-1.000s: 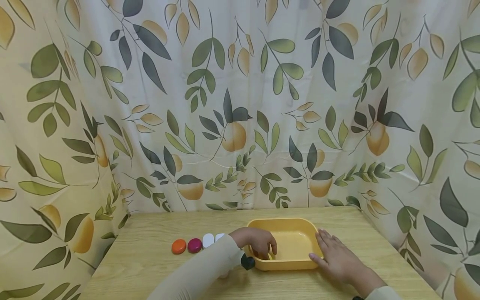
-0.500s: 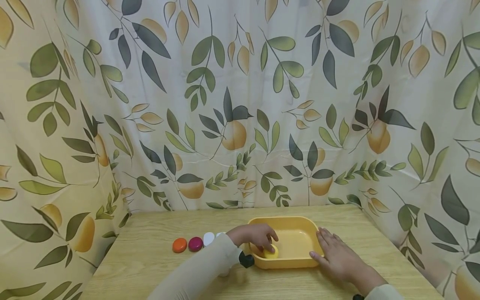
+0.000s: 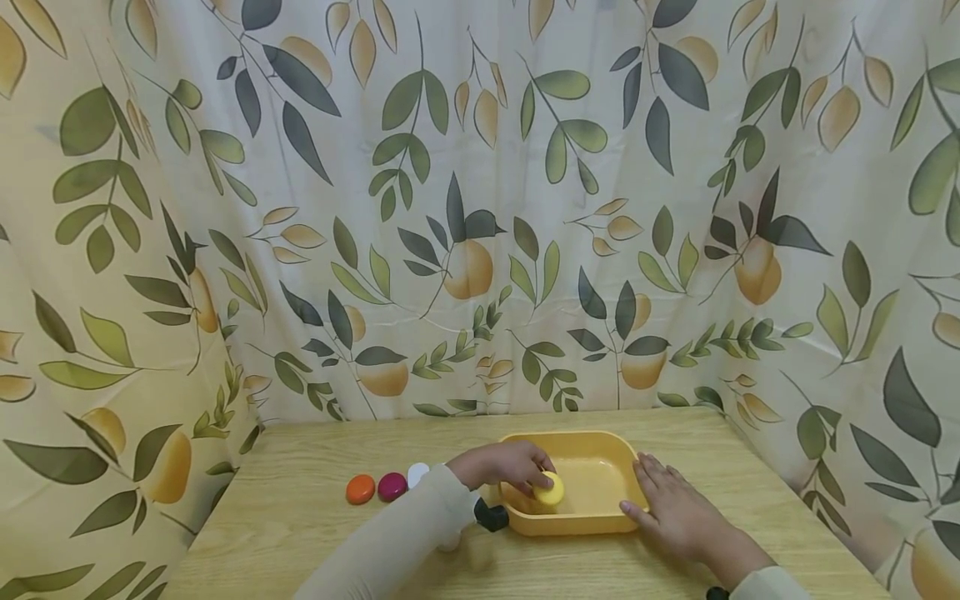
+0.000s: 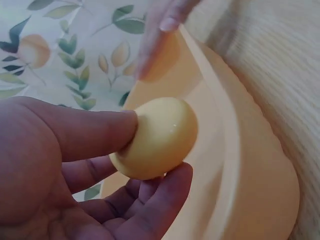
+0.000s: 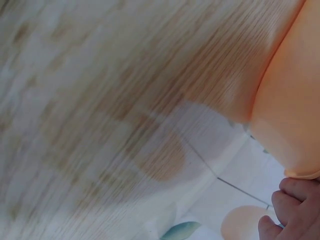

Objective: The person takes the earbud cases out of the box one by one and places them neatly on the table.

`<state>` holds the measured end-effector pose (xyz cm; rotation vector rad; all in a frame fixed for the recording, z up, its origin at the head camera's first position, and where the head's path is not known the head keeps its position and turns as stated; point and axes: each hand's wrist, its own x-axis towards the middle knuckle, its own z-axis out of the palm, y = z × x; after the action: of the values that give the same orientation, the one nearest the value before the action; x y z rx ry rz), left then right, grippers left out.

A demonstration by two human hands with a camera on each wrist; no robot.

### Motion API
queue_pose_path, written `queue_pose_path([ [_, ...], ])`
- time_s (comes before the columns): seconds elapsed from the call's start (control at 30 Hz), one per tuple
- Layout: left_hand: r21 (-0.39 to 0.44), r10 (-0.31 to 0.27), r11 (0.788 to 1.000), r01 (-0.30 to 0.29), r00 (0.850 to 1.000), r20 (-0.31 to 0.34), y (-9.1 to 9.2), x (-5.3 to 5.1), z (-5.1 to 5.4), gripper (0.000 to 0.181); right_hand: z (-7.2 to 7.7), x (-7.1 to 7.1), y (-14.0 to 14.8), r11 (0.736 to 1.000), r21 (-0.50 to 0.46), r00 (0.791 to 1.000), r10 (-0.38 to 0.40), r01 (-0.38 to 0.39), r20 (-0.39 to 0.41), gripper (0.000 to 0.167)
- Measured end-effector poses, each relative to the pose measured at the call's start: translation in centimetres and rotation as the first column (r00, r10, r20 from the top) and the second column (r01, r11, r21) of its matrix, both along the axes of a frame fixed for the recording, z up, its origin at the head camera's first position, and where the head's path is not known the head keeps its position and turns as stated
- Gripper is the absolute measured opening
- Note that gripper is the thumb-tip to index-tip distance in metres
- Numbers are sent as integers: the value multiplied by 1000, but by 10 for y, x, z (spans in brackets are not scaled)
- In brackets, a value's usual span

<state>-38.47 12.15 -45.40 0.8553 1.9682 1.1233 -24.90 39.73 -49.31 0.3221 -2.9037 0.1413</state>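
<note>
My left hand [image 3: 516, 465] pinches a smooth yellow rounded disc [image 3: 549, 488] between thumb and fingers, over the left part of a yellow-orange plastic tray [image 3: 577, 526]. In the left wrist view the disc [image 4: 156, 137] sits between the thumb and the curled fingers, with the tray's rim [image 4: 227, 150] behind it. My right hand [image 3: 678, 510] rests against the tray's right side, fingers extended along the rim and thumb at the near corner. The right wrist view catches only some of its fingers [image 5: 297, 205] at the edge of the tray's wall [image 5: 287, 100].
Left of the tray, an orange disc [image 3: 360, 489], a magenta disc [image 3: 392, 487] and a white disc [image 3: 417, 474] lie in a row on the wooden table [image 3: 300, 533]. My left sleeve [image 3: 405, 533] partly covers the white one. A leaf-patterned curtain [image 3: 480, 208] surrounds the table.
The yellow disc, mostly hidden by my left hand a second ago, has come up from the tray's near-left part and tilted into clear view. My right hand has stayed on the tray.
</note>
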Motion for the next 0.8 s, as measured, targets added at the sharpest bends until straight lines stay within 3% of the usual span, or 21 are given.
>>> queue_pose_path([
  [0.13, 90, 10, 996, -20, 994, 108, -3, 0, 1, 13, 0, 0, 0, 1000, -5, 1000, -4, 4, 2, 77],
  [0.4, 185, 31, 980, -76, 972, 235, -7, 2, -2, 14, 2, 1, -2, 1000, -8, 1000, -5, 5, 8, 76],
  [0.8, 238, 86, 958, -159, 953, 291, -21, 3, -2, 42, 4, 1, -2, 1000, -3, 1000, -5, 5, 12, 78],
])
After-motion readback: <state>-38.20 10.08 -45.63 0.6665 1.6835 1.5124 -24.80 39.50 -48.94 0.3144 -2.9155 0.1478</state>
